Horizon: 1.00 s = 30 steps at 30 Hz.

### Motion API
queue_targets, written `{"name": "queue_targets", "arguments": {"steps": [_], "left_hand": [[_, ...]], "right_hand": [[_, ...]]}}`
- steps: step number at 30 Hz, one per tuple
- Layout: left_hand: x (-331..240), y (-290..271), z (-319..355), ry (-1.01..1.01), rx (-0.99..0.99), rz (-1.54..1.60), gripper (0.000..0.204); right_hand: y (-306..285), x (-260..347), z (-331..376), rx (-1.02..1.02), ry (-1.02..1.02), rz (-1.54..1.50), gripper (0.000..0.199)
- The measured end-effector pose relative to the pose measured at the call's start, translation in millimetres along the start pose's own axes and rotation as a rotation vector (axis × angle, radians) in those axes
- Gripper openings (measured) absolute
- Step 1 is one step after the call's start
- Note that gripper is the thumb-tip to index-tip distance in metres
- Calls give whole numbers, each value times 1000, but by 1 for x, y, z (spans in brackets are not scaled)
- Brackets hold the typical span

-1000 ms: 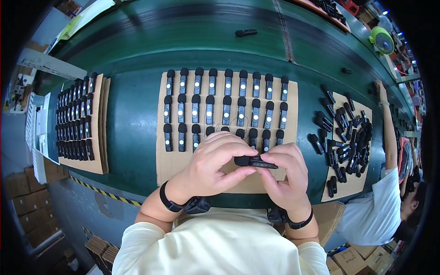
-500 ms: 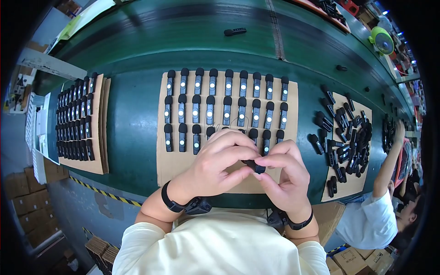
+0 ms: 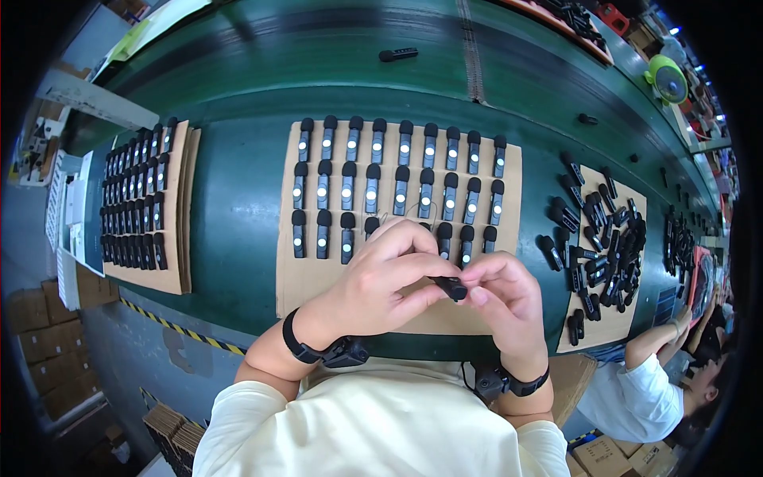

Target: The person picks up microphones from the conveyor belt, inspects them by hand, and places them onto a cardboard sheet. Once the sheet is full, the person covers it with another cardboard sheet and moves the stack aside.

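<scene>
Above the near edge of a cardboard sheet (image 3: 381, 310), my left hand (image 3: 389, 274) pinches a small black clip-on microphone (image 3: 450, 287) between thumb and fingers. My right hand (image 3: 509, 298) is closed at the microphone's right end, its forefinger and thumb tips against it; the exact contact is partly hidden. On the sheet, foam-topped clip-on microphones (image 3: 404, 143) stand in neat rows, each with a round white spot. My hands cover part of the nearest row. A thin dark wire or strand (image 3: 409, 211) shows just beyond my left hand.
Stacked cardboard at left carries more rowed microphones (image 3: 131, 199). At right, loose microphones (image 3: 608, 246) heap on another sheet (image 3: 568, 334). One microphone (image 3: 399, 55) lies on the far green surface. A co-worker (image 3: 636, 397) sits at right, near a green fan (image 3: 666, 79).
My right fingers have shifted slightly right along the microphone, showing more of its end. The view has moved a little. The co-worker's raised arm has come down toward the body.
</scene>
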<state>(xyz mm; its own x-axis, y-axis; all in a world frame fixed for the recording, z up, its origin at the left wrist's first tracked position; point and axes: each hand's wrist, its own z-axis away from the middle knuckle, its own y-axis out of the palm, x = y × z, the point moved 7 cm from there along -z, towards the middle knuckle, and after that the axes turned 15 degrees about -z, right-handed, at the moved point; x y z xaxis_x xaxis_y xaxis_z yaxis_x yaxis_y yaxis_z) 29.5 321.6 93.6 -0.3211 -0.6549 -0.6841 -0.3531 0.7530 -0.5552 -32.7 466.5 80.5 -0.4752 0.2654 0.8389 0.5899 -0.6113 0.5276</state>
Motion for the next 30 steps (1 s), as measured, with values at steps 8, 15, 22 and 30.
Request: {"name": "queue_targets", "arguments": {"steps": [8,15,22,30], "left_hand": [[-14,-55,22,18,-69,-222,32],[6,-91,106,-118,-3,-725,33],[23,-89,130,-203,61,-916,34],[25,-80,142,-172,135,-857,37]], "right_hand": [[-21,-11,26,70,-103,611,15],[-43,-34,49,68,-24,789,13],[-43,-42,48,90,-65,936,10],[-39,-45,46,90,-151,1002,8]]}}
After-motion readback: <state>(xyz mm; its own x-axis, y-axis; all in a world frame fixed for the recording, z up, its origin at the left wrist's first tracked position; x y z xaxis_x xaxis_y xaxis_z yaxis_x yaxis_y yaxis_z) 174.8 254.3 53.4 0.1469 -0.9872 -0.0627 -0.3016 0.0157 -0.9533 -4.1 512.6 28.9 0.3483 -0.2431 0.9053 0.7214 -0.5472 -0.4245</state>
